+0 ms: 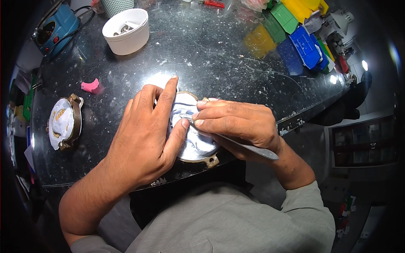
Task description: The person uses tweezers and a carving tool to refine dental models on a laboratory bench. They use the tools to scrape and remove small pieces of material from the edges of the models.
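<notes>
At the near edge of the tabletop [190, 55], a plaster-filled metal flask [194, 148] lies beneath both hands. Left hand [143, 128]: grip released, thumb and fingers spread over the flask's left side. Right hand [242, 124]: grip closed around a metal spatula [258, 150]. Farther left: second plaster-filled flask [76, 122]. Beyond: pink fragment [90, 86], then white tub [127, 43] containing small metallic pieces; blue bin [304, 46] far right.
</notes>
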`<state>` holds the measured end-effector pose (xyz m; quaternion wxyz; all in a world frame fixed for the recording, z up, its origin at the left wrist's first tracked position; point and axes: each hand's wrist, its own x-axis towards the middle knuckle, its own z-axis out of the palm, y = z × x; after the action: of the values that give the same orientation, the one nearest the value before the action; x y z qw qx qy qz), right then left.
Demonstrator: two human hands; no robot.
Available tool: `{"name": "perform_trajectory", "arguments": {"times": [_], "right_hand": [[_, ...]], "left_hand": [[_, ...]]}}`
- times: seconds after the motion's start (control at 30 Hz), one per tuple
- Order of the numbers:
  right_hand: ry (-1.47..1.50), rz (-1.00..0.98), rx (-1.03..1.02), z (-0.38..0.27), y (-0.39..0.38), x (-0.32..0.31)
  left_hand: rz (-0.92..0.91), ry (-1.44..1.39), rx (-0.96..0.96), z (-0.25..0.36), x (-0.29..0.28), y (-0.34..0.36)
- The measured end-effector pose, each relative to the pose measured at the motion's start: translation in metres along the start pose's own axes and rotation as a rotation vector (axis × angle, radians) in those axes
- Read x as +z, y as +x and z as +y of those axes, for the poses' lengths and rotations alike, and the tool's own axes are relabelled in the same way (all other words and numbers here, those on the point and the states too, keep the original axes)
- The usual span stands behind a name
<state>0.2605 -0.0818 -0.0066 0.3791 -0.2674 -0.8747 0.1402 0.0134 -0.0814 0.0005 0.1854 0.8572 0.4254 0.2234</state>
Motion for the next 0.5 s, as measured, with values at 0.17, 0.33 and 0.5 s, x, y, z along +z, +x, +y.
{"name": "perform_trajectory", "arguments": {"times": [0.17,0.33,0.5], "right_hand": [[-0.022,0.017,0.008,-0.005,0.004,0.001],[-0.081,-0.005,-0.038,-0.003,0.006,-0.001],[-0.078,-0.057,-0.037,-0.006,0.011,-0.006]], "left_hand": [[-0.003,-0.022,0.042,-0.003,-0.002,0.001],[-0.050,-0.058,0.019,-0.002,-0.006,0.002],[-0.052,-0.039,-0.018,0.001,-0.006,-0.001]]}}
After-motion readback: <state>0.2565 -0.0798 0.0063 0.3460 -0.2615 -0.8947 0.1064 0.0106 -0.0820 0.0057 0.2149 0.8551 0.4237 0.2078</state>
